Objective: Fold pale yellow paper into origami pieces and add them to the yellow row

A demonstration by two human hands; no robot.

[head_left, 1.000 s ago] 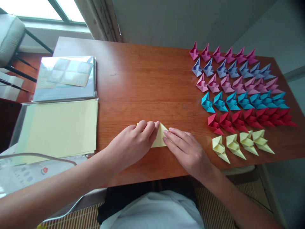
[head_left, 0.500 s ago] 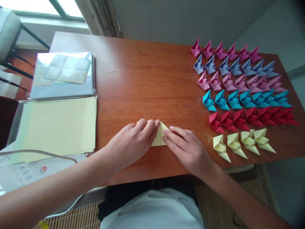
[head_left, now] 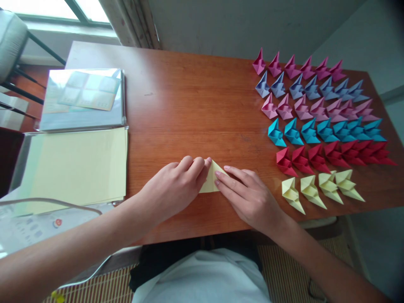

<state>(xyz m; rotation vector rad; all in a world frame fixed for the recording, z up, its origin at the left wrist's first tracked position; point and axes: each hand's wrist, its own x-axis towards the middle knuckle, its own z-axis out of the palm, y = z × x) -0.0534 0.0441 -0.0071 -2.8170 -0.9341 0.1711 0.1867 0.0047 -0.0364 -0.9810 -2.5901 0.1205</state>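
Note:
A small folded piece of pale yellow paper (head_left: 208, 184) lies on the wooden table near its front edge, partly covered by both hands. My left hand (head_left: 178, 183) is curled over the paper's left part, fingers bent together and pressing on it. From the right, my right hand (head_left: 248, 195) rests its fingertips on the paper's right part, its fingers stretched out and slightly apart. The paper's top comes to a point between the hands. Right of my right hand stand several folded pale yellow paper shapes (head_left: 291, 193) in a row.
Rows of red (head_left: 284, 160), blue (head_left: 276, 134), pink, lilac and magenta paper shapes fill the table's right side. At the left lie a stack of yellow sheets (head_left: 75, 168) and a clear-covered pack (head_left: 85, 120). A cable (head_left: 63, 203) crosses the lower left.

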